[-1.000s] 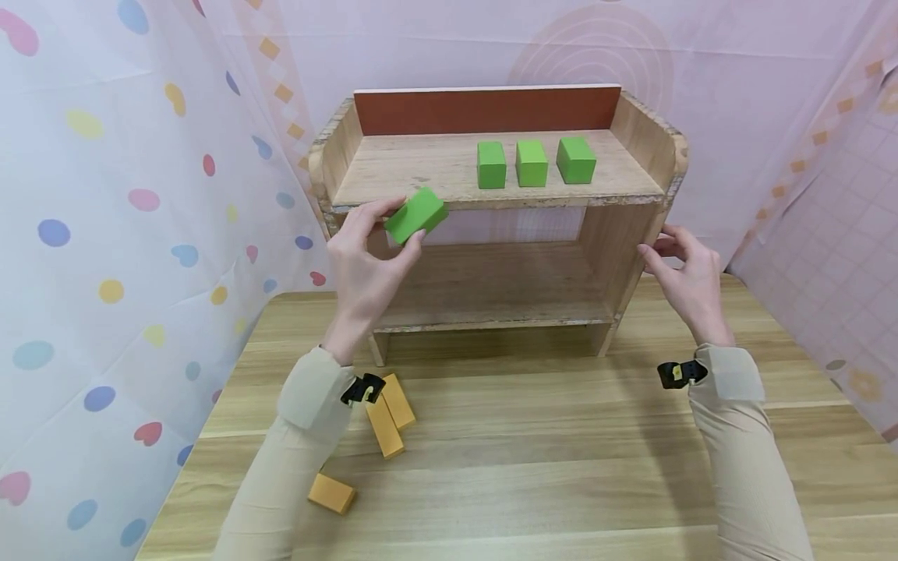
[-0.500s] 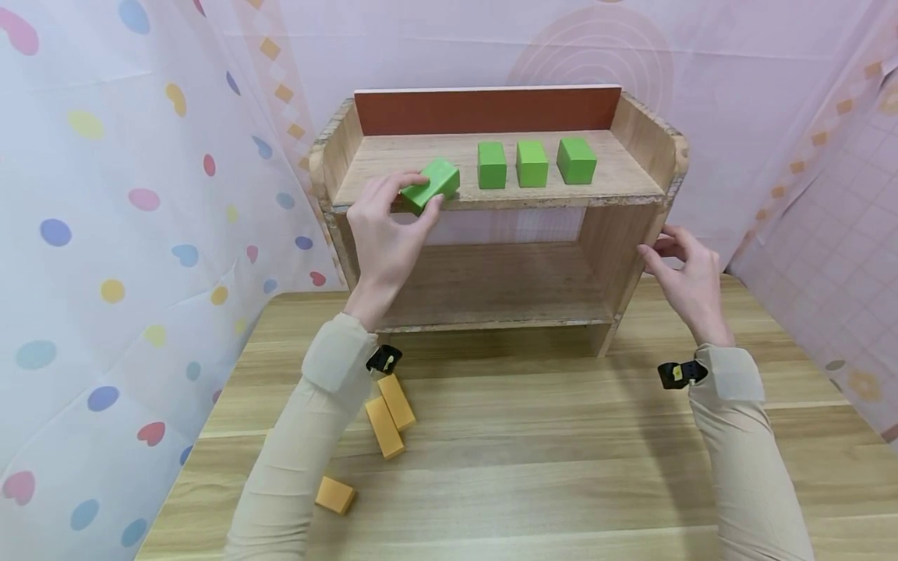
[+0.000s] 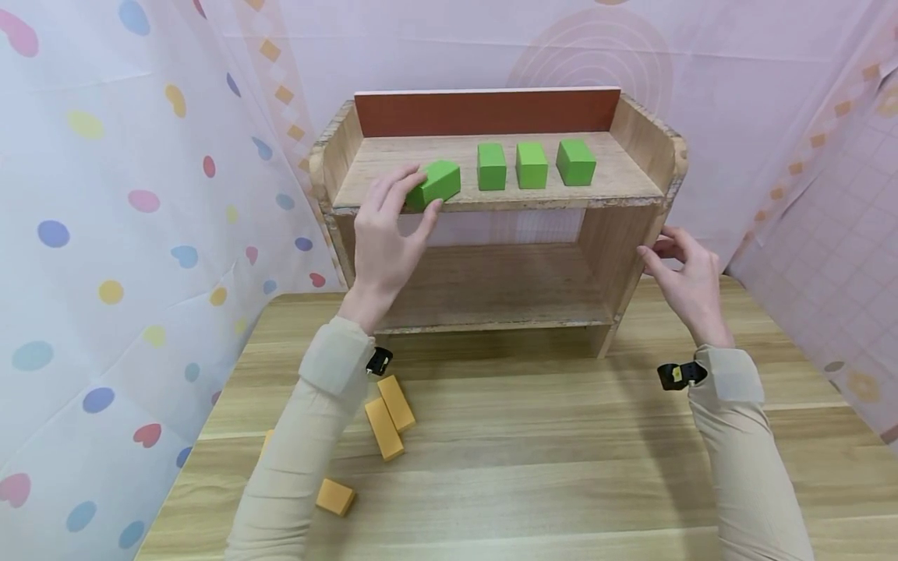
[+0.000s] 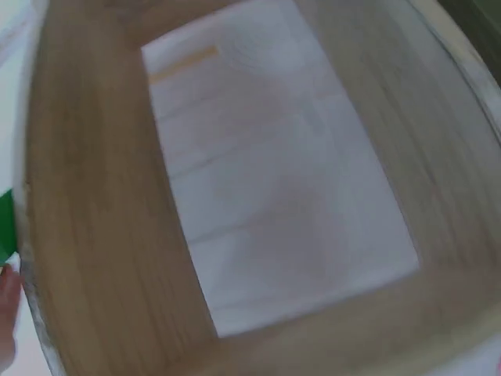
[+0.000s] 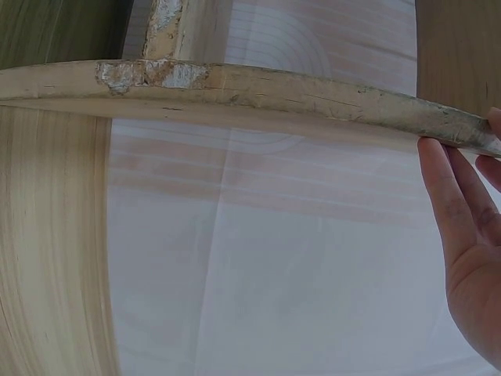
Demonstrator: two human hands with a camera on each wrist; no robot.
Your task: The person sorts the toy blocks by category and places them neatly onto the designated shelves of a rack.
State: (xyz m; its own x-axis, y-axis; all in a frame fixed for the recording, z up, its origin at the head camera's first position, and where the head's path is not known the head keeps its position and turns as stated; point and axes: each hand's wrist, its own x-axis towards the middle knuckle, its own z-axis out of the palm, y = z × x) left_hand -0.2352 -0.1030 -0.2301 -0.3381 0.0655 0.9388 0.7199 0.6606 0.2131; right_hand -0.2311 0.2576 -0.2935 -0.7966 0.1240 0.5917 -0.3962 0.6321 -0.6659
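Higher than a second ago, our left hand (image 3: 382, 241) loosely pinches a green block (image 3: 442, 182), askew at the upper front edge of the shelf (image 3: 498, 288); we judge a gentle, level release best. Nearest us, orange blocks (image 3: 384, 430) lie on the wood-grain table (image 3: 533, 467); beyond, our right hand (image 3: 687, 284) grips the shelf's side; farthest, patterned cloth (image 3: 449, 47) hangs.

This looks like a small draped-off booth with a playroom air: creased printed hangings close three sides, the left sheet (image 3: 133, 257) dotted and hearted, the rear sheet (image 3: 449, 47) bearing pale arches, the right sheet (image 3: 828, 257) gridded, around a wood-grain bench (image 3: 533, 452) carrying a chipped wooden shelf unit (image 3: 498, 288).
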